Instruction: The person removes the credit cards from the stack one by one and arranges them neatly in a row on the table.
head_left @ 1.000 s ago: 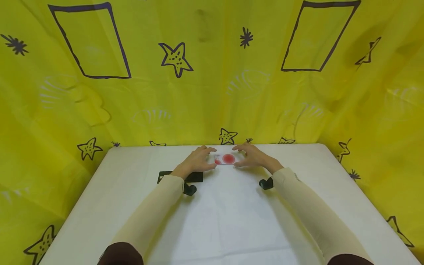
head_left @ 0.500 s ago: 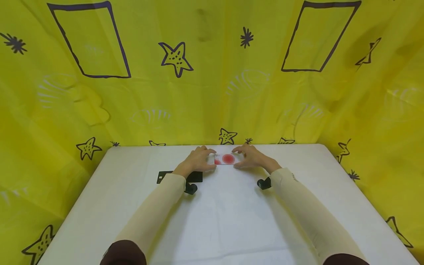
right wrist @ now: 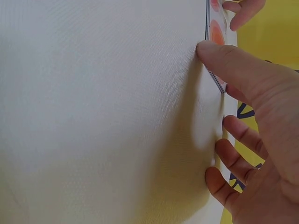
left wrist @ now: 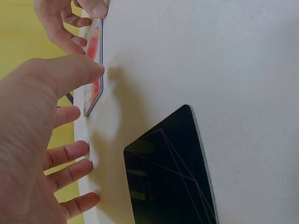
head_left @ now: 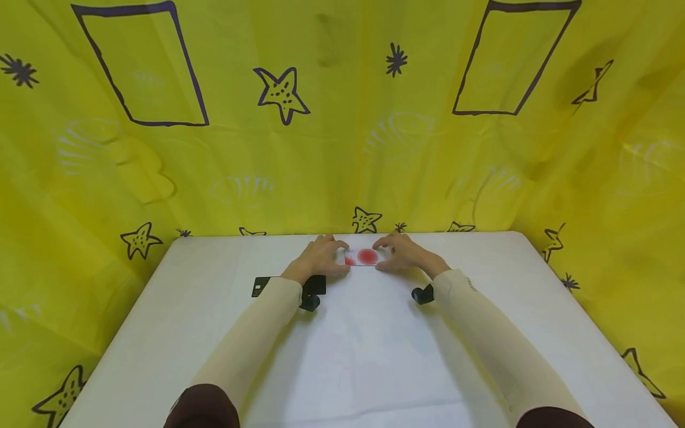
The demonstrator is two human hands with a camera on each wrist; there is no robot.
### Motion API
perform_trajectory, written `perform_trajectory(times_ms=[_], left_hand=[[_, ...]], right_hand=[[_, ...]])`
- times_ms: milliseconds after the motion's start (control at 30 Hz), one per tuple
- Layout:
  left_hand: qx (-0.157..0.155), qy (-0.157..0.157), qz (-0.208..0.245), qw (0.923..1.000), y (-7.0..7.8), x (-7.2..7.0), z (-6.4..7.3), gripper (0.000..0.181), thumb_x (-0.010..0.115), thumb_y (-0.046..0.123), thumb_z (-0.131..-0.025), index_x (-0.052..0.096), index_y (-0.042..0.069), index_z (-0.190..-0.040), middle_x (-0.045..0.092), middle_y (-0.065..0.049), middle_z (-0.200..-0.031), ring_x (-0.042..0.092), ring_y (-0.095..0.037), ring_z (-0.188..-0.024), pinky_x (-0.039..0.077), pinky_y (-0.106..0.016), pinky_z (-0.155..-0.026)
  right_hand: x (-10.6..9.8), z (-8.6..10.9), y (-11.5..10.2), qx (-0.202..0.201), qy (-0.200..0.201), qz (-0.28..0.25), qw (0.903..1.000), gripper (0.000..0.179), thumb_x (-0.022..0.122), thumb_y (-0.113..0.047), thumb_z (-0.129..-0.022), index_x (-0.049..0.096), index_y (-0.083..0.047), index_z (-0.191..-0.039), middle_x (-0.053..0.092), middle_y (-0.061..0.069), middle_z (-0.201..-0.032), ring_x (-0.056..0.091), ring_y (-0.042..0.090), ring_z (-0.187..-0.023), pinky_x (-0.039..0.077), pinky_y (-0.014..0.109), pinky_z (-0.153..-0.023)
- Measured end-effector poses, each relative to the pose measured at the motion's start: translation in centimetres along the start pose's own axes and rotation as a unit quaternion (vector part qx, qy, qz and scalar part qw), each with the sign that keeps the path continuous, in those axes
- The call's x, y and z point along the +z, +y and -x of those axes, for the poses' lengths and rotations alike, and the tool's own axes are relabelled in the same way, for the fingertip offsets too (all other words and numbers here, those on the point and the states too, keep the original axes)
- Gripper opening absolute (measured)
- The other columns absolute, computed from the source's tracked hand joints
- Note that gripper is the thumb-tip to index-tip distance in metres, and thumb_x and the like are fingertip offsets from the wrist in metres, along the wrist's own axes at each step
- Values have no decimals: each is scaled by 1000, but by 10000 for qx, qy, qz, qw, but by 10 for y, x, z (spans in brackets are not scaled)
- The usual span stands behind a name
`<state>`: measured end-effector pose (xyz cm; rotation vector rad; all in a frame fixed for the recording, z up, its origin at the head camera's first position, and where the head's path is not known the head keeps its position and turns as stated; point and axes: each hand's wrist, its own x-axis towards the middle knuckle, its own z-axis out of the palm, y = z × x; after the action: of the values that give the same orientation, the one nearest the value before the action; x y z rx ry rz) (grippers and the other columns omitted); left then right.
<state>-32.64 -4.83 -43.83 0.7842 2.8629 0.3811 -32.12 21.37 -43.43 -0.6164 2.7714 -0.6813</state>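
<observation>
A thin flat rectangular piece, white with red circles (head_left: 367, 257), lies near the table's far edge. Its edge looks layered in the wrist views; I cannot tell its exact kind. My left hand (head_left: 321, 257) holds its left end, thumb along the near edge and index finger at the far side. On its right end my right hand (head_left: 409, 254) has the same kind of pinch, the other fingers spread behind. Under the left wrist lies a flat black rectangle (left wrist: 173, 172) with rounded corners and thin printed lines, partly hidden by the sleeve in the head view.
The white table (head_left: 374, 356) stretches toward me. A yellow curtain (head_left: 332, 166) with drawn stars and fish stands right behind its far edge and along both sides. A dark wrist camera (head_left: 424, 294) hangs below the right sleeve.
The hands and the red-and-white piece stay almost in place. Both forearms shift very slightly, and the head view drifts a little.
</observation>
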Motion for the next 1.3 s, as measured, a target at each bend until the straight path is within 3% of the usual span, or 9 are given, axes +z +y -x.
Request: perform_trajectory(times_ms=[367, 633, 1300], left_hand=[[64, 2, -105, 9999, 0, 1, -3, 53, 70, 47, -91, 65, 22, -138, 58, -11, -131, 51, -30, -117, 43, -52, -105], [-74, -82, -132, 9999, 0, 1, -3, 54, 70, 48, -91, 65, 22, -138, 57, -11, -137, 50, -31, -122, 40, -55, -109], [214, 174, -146, 9995, 2, 1, -7, 44, 71, 41, -94, 69, 16, -130, 60, -12, -128, 54, -32, -115, 44, -53, -102]], right_hand=[[1, -2, -3, -69, 114, -13, 9999, 45, 83, -28, -88, 71, -12, -128, 61, 14, -124, 50, 33, -116, 46, 52, -100], [5, -3, -3, -43, 145, -78, 9999, 45, 83, -28, -87, 71, -12, -128, 62, 13, -125, 50, 33, -117, 45, 52, -100], [3, -3, -2, -122, 179, 29, 9998, 42, 82, -26, -89, 71, -11, -127, 61, 14, -122, 50, 32, -115, 45, 51, -99]])
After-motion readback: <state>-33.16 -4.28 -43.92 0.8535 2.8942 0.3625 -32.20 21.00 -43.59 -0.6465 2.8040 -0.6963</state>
